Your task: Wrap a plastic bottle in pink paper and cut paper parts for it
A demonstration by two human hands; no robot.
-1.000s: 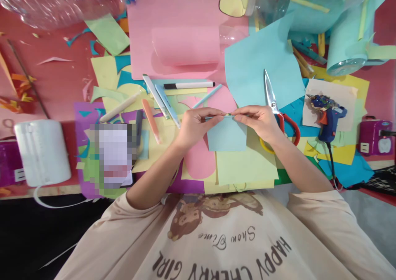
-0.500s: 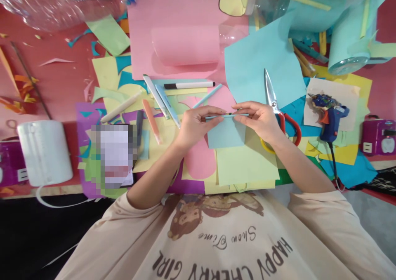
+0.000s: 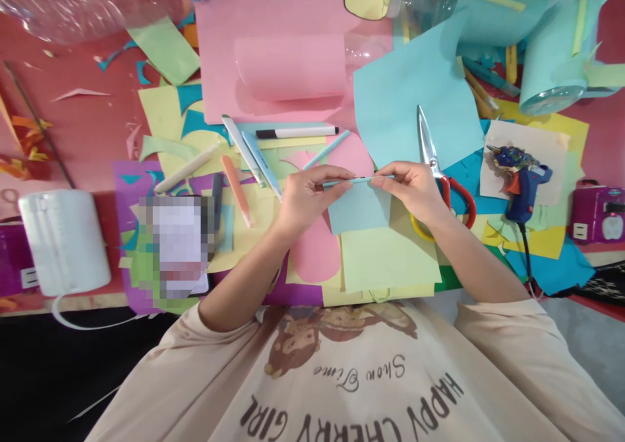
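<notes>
A small light blue sheet of paper [image 3: 360, 209] is between my hands, its far edge curled into a thin roll. My left hand [image 3: 310, 191] pinches the left end of that rolled edge between thumb and fingers. At the right end, my right hand [image 3: 410, 187] pinches it the same way. A dark bit shows along the roll between the fingertips; what it is I cannot make out. Scissors [image 3: 433, 162] with red and yellow handles lie just beyond my right hand. A thin light blue paper tube [image 3: 326, 149] rests beyond my left hand.
A black-and-white marker [image 3: 297, 133], box cutters [image 3: 244, 149] and paper scraps spread over the table. On the right is a blue glue gun [image 3: 525, 185] with its cord. A phone [image 3: 180, 247] and a white case [image 3: 66, 241] are on the left. A pink-wrapped bottle [image 3: 293, 68] lies farther back.
My right hand's fingers have shifted slightly along the rolled edge, the thumb now lying nearer its middle. My left hand keeps its pinch. The view has moved slightly.
</notes>
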